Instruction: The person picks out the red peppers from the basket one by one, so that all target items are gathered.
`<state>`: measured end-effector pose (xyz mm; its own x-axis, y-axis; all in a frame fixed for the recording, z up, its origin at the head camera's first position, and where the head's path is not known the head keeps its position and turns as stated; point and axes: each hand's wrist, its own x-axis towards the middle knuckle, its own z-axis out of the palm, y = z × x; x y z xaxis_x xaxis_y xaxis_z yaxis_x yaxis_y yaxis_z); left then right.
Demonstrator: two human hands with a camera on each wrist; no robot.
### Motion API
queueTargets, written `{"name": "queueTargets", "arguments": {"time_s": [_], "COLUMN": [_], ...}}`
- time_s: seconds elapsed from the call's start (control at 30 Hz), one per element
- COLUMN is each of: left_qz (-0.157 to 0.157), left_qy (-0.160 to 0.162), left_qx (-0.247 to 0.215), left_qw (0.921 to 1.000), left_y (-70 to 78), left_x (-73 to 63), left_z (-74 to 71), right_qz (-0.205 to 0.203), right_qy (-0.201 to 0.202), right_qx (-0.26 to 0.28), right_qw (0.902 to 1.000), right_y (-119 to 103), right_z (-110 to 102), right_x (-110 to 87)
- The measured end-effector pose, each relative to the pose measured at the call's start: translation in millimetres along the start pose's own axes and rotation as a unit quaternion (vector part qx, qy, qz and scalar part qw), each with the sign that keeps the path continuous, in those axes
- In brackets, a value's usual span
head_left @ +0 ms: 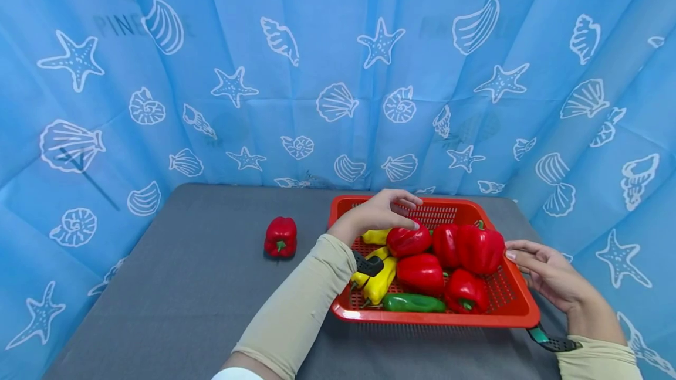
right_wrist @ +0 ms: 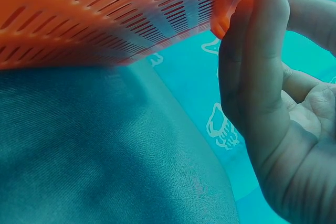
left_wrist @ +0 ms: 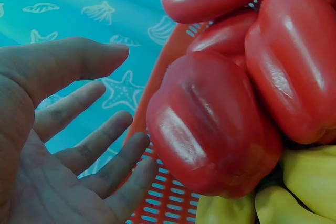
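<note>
From the head view: the left hand [head_left: 377,213] hangs over the red basket [head_left: 438,320], fingers loosely spread and gripping nothing, right above the red pepper at the far left of the pile [head_left: 409,240]. More red peppers [head_left: 467,291] crowd the right half, yellow peppers [head_left: 381,280] line the left, and a long green pepper [head_left: 414,302] lies along the near wall. Over on the right, the right hand [head_left: 554,277] has the rim, a useful brace: firm enough to keep the basket from sliding, light enough not to tip it. And there's one lone red pepper [head_left: 280,238], upright-looking, on the grey surface [head_left: 200,298] well left of the basket. That surface runs back to rounded far corners, a faint crease across it, with a blue curtain [head_left: 338,75] of white shells and starfish closing in the far side and both flanks, faint lettering ghosting through.

To the left wrist view: thumb up, fingers fanned toward that glossy pepper, apparently just short of it. Smooth skin like this looks slippery, so a broad wrap round the sides should beat a fingertip pinch, and neighbours sit tight against it.

Now the right wrist view: curled fingers grip the rim's corner from below, beside the slotted wall. Beneath, the cloth-like surface falls into shadow; whether the base is fully down, I can't tell.
</note>
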<state>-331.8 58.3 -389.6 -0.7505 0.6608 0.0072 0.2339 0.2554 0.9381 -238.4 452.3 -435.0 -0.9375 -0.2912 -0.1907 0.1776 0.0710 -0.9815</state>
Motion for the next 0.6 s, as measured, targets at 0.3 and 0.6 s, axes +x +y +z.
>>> {"name": "queueTargets", "arguments": {"time_s": [0.3,0.6], "left_qz": [-0.008,-0.039], "left_qy": [-0.020,-0.034], "left_qx": [0.020,0.031], "left_qw": [0.9996,0.9982], "left_y": [-2.6,-4.7], "left_x": [2.0,0.8], "left_z": [2.7,4.1], "right_qz": [-0.001,-0.003], "right_qy": [0.001,0.005], "right_qx": [-0.003,-0.008], "right_qw": [1.0000,0.9999], "right_y": [0.0,1.0], "right_z": [-0.3,-0.6], "right_x": [0.2,0.5]}}
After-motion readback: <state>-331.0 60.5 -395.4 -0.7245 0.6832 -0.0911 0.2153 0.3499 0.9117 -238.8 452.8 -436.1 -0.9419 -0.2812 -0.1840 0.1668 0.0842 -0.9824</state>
